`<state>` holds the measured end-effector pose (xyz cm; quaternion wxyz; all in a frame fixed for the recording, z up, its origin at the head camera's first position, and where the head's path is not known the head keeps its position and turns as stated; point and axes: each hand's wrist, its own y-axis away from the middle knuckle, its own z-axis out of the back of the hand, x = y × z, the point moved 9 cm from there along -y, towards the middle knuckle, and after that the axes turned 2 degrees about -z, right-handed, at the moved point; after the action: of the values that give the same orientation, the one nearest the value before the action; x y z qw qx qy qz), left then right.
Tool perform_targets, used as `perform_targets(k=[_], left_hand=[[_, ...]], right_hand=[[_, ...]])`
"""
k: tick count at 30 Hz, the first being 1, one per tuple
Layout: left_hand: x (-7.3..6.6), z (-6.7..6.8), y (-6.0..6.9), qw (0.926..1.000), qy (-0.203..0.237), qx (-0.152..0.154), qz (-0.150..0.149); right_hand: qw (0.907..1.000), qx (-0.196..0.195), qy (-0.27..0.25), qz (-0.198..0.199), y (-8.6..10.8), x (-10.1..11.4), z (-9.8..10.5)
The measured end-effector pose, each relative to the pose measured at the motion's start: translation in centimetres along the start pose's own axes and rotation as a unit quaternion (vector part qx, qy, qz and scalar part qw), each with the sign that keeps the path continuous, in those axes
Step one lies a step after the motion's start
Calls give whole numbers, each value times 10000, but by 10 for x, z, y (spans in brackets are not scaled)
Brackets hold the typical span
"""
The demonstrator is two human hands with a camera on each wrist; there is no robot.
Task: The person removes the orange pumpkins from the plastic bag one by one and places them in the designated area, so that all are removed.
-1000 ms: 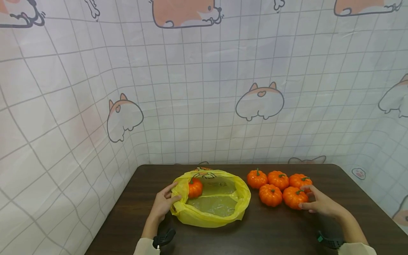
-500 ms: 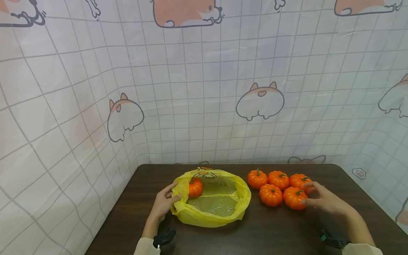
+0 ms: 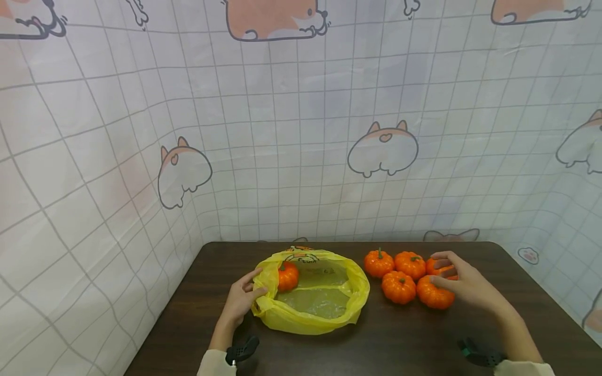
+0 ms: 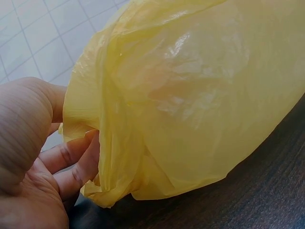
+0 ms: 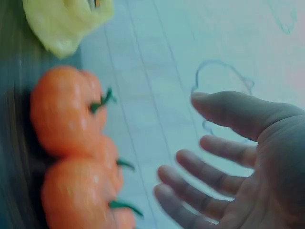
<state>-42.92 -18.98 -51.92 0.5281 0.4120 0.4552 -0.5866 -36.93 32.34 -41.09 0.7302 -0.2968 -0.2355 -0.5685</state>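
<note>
A yellow plastic bag stands on the table with its mouth spread wide. One small orange pumpkin lies inside it at the left. My left hand grips the bag's left rim, thumb on one side and fingers on the other, as the left wrist view shows. My right hand hovers over the right end of a group of several orange pumpkins, its fingers spread and holding nothing. It partly covers the front right pumpkin and the back right one. In the right wrist view a gap separates the fingers from the pumpkins.
The dark wooden table ends at a back edge against a white gridded cloth with dog drawings. More of this cloth hangs at the left and right. The pumpkins sit close together, right of the bag.
My right hand has let go of the front right pumpkin, lifted, and shifted slightly up over the back right one. The left hand and bag have stayed in place.
</note>
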Motion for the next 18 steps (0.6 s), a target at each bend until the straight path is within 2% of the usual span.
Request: perform_targets(k=[7,10,18], left_hand=[[0,-1,0,10000,-32,0,-19],[-1,-1,0,10000,23,-12,-46],[-1,0,0,9999,59,-57,-62]], right_hand=[[9943,-451,-413,874,-5,50,-21],[9915,-402,-591,1091,-7,66,-40],[9870,-114,-894,1329,-9,97,-96]])
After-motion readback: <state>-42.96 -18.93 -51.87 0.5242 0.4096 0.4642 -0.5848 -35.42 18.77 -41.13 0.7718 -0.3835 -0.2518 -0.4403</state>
